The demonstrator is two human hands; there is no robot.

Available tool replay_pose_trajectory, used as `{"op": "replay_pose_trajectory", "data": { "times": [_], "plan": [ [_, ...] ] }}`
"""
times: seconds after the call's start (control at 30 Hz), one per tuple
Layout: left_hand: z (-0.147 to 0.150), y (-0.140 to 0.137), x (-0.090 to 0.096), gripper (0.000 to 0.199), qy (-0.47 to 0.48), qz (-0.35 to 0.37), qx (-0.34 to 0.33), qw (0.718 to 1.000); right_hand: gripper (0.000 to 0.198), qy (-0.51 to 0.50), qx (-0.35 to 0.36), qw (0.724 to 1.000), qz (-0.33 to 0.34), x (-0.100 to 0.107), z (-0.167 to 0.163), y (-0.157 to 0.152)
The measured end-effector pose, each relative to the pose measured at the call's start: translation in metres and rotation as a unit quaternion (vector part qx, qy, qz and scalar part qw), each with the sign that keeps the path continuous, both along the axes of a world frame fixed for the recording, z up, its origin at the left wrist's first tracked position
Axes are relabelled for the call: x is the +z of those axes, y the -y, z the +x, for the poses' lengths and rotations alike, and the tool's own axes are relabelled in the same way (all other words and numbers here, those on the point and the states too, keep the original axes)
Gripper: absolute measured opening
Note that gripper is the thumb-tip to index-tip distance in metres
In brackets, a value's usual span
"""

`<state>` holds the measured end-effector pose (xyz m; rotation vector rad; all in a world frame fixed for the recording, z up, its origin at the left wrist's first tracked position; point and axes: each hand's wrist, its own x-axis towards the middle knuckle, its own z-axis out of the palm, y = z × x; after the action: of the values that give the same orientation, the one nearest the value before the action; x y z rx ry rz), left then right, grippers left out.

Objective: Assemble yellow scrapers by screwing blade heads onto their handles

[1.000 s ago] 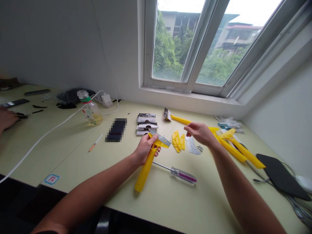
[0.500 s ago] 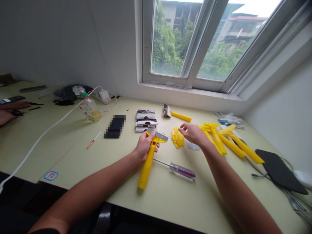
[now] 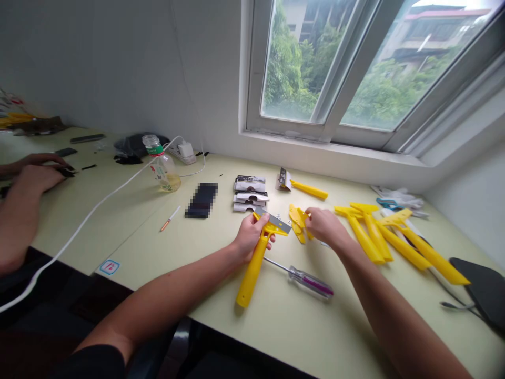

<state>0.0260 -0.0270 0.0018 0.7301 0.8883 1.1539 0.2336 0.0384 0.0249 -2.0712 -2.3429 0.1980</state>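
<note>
My left hand [image 3: 249, 237] is closed around the head of a yellow scraper [image 3: 252, 273], thumb on its grey metal blade [image 3: 276, 223]; the handle points down toward the table's front edge. To the right, my right hand [image 3: 325, 227] pinches a yellow plastic cover piece [image 3: 302, 217], lifted at one side of a small pile of like pieces [image 3: 294, 217]. Tiny screws [image 3: 278, 216] lie between the hands. A screwdriver [image 3: 311, 283] with a clear and purple handle lies below them. Grey blades near my right hand are mostly hidden under it.
Several yellow scraper handles [image 3: 365, 237] lie at right, near white gloves [image 3: 398, 199] and a black tablet-like object [image 3: 481, 287]. Folded cards [image 3: 250, 184], a carded scraper [image 3: 310, 189], a blurred-out dark rectangle [image 3: 202, 201], a bottle [image 3: 165, 173] and a co-worker's hands [image 3: 43, 173] are farther back or left.
My right hand has lowered onto the pile of yellow pieces and taken hold of one. My left hand still holds the scraper. The view has swung slightly left, showing more of the co-worker's arms.
</note>
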Motion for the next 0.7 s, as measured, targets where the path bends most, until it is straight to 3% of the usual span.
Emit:
{"op": "replay_pose_trajectory", "data": {
  "times": [0.13,0.2,0.3,0.37,0.5,0.7],
  "plan": [
    [0.003,0.001,-0.001,0.041,0.013,0.002,-0.007,1.000,0.038,-0.031,-0.023,0.999,0.017,0.007,0.011,-0.006],
    [0.006,-0.001,-0.001,0.040,0.017,0.000,-0.011,1.000,0.049,-0.125,-0.029,0.992,0.009,0.016,0.017,-0.006],
    [0.011,-0.005,0.002,0.039,0.017,-0.006,-0.018,1.000,0.071,-0.354,-0.019,0.934,-0.045,0.037,0.022,0.002],
    [0.015,-0.008,0.005,0.039,0.019,-0.005,-0.015,1.000,0.067,-0.443,-0.001,0.894,-0.065,0.052,0.022,0.013],
    [0.021,-0.006,0.010,0.039,0.024,-0.004,-0.002,1.000,0.037,-0.481,0.024,0.876,-0.032,0.072,0.019,0.033],
    [0.017,0.002,0.007,0.042,0.048,-0.022,0.010,0.999,0.039,-0.476,0.060,0.877,-0.032,0.073,0.020,0.037]
  ]
}}
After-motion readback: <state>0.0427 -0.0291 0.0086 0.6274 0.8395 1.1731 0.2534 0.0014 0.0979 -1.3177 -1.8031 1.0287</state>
